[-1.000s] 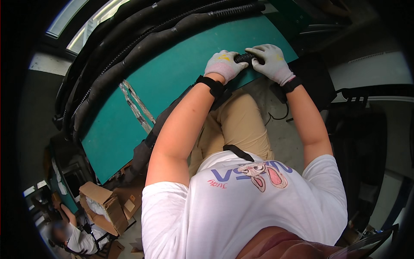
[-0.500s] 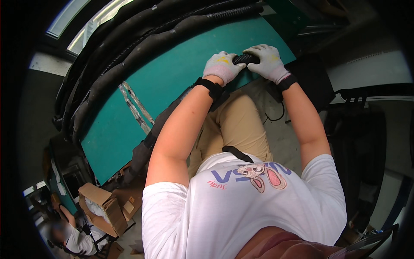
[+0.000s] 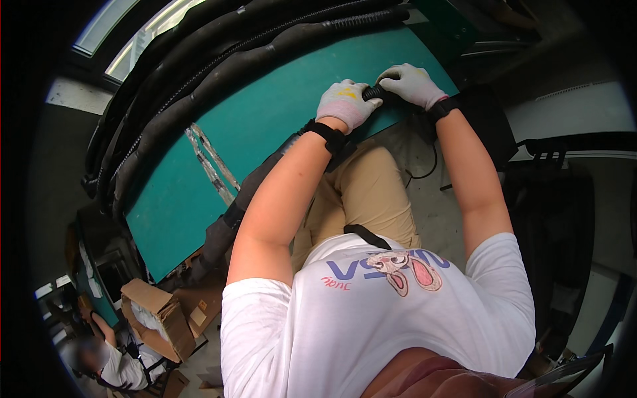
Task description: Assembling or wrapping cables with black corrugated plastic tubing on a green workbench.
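Note:
Both my hands wear pale work gloves with yellow and pink marks, and they meet over the near edge of a green tabletop (image 3: 312,73). A short stretch of black corrugated hose (image 3: 373,93) shows between them. My left hand (image 3: 345,104) is closed round this hose, thumb along its near side. At the hose's far end, my right hand (image 3: 413,86) curls its fingers in a pinch; what lies between the fingertips is too small to make out. From my left hand, a thick black wrapped hose (image 3: 249,186) runs along the near table edge, partly behind my left forearm.
Several long black wrapped hoses (image 3: 219,66) curve along the table's far and left edges. Silvery strips (image 3: 212,162) lie on the tabletop. An open cardboard box (image 3: 156,322) stands at lower left, near another person (image 3: 123,365). A black chair (image 3: 544,219) is at right.
My right hand has shifted slightly up and away from my left, its fingers now curled at the hose's end instead of wrapped over it. My left hand has moved slightly right.

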Action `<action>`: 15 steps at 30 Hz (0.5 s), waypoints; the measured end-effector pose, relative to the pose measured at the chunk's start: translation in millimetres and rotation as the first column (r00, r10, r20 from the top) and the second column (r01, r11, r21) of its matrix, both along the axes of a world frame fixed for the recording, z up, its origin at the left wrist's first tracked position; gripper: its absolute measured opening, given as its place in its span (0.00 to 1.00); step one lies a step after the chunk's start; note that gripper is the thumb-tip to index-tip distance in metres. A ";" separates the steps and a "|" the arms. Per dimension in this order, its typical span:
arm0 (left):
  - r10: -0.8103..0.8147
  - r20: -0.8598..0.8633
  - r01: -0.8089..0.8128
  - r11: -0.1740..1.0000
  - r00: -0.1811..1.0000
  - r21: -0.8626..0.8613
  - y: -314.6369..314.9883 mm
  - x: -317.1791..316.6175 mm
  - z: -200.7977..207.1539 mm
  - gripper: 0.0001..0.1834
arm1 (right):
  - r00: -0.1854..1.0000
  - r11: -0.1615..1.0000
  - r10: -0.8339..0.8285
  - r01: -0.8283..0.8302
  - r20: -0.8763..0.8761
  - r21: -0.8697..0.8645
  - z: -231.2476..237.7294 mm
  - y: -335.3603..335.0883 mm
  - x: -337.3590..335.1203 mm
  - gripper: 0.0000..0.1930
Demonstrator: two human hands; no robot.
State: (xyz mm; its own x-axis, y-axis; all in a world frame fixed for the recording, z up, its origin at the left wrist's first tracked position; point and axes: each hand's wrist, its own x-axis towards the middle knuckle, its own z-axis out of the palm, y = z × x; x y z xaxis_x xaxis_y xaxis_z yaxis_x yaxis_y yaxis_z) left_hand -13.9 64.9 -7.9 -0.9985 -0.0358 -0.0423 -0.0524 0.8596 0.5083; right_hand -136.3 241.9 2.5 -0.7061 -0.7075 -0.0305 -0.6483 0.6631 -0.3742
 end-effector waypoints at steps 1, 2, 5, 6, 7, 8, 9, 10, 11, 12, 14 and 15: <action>0.002 0.002 -0.002 1.000 1.000 -0.001 -0.6 0.2 -1.6 0.30 | 0.991 0.997 -0.061 0.055 0.120 0.050 2.9 -5.9 -2.9 0.22; 0.010 -0.001 -0.010 1.000 1.000 -0.011 -1.2 0.7 -3.5 0.30 | 0.964 0.989 -0.125 0.102 0.236 0.107 3.4 -10.8 -7.8 0.23; 0.021 -0.004 -0.021 0.999 1.000 -0.026 -0.9 0.7 1.1 0.30 | 0.897 0.993 -0.086 0.043 0.433 0.107 9.1 -20.6 -27.4 0.23; 0.026 0.006 -0.026 0.999 1.000 -0.024 -1.7 0.3 1.5 0.30 | 0.883 0.986 -0.101 0.028 0.459 0.162 10.5 -25.9 -33.2 0.21; 0.027 0.004 -0.027 0.999 1.000 -0.024 -2.3 0.2 0.7 0.30 | 0.829 0.982 -0.154 0.067 0.538 0.177 13.7 -30.8 -33.8 0.19; 0.036 -0.004 -0.036 0.999 0.999 0.000 -2.3 0.2 -1.0 0.31 | 0.830 0.982 -0.152 0.066 0.537 0.176 10.8 -33.5 -38.7 0.19; 0.044 -0.013 -0.044 0.999 0.999 0.024 -1.7 0.6 -0.5 0.32 | 0.828 0.970 -0.195 0.083 0.525 0.230 7.0 -37.2 -44.0 0.18; 0.043 -0.016 -0.043 0.999 0.999 0.023 0.0 0.1 0.5 0.32 | 0.826 0.954 -0.238 0.100 0.511 0.284 3.7 -38.2 -48.5 0.17; 0.072 -0.015 -0.071 0.997 0.997 0.038 2.7 -0.8 1.8 0.33 | 0.814 0.950 -0.258 0.117 0.521 0.288 1.1 -36.3 -52.4 0.17; 0.106 -0.008 -0.106 0.993 0.994 0.052 2.2 1.0 2.1 0.35 | 0.814 0.951 -0.254 0.113 0.523 0.286 0.3 -38.0 -51.5 0.17; 0.124 0.033 -0.126 0.989 0.992 0.075 -1.2 0.2 4.8 0.37 | 0.855 0.967 -0.182 0.065 0.485 0.248 0.3 -36.5 -50.1 0.17; 0.142 0.073 -0.148 0.984 0.987 0.099 -4.1 0.7 5.9 0.38 | 0.896 0.989 -0.055 -0.011 0.442 0.146 -1.0 -34.4 -44.0 0.17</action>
State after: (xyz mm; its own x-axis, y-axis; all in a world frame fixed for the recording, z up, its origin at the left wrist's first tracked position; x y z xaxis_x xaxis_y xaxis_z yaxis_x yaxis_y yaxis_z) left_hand -13.2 60.8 -2.0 -0.9780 -0.1721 -0.1182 -0.2086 0.7832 0.5858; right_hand -180.3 207.5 1.6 -0.6111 -0.6567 -0.4418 -0.4212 0.7425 -0.5209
